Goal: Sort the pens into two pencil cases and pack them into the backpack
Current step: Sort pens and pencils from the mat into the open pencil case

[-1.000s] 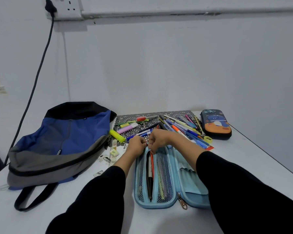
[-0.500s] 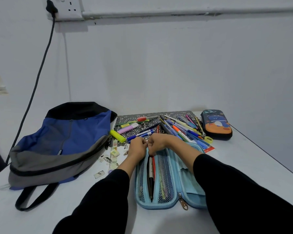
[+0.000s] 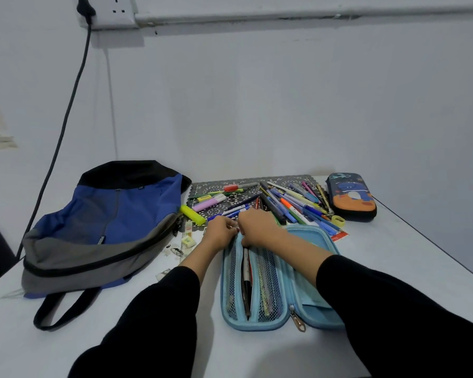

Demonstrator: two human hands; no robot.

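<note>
Right now both my forearms, in black sleeves, reach up from the bottom of the frame and meet at the centre, knuckles almost touching. My left hand point(image 3: 220, 232) and my right hand point(image 3: 257, 227) are both curled tight at the far end of the light blue pencil case point(image 3: 310, 237). The fingertips pinch its mesh edge there, though exactly what sits between them is hidden under my knuckles. The case lies open on the white table point(image 3: 393, 255), just below centre, with a black pen point(image 3: 247, 286) and a few others tucked in its mesh pockets. Just above my hands the loose pens point(image 3: 291, 203) lie heaped on a dark patterned mat point(image 3: 286, 180), and a yellow highlighter point(image 3: 193, 214) lies at the mat's left edge. At the right of the pile sits the dark pencil case point(image 3: 351, 196), zipped, printed with a blue cartoon creature on orange. The blue and grey backpack point(image 3: 107, 227) lies flat at the left of the frame. It carries a small white logo, sideways, too small for me to read with certainty. Printing on some pen barrels is likewise illegible.
</note>
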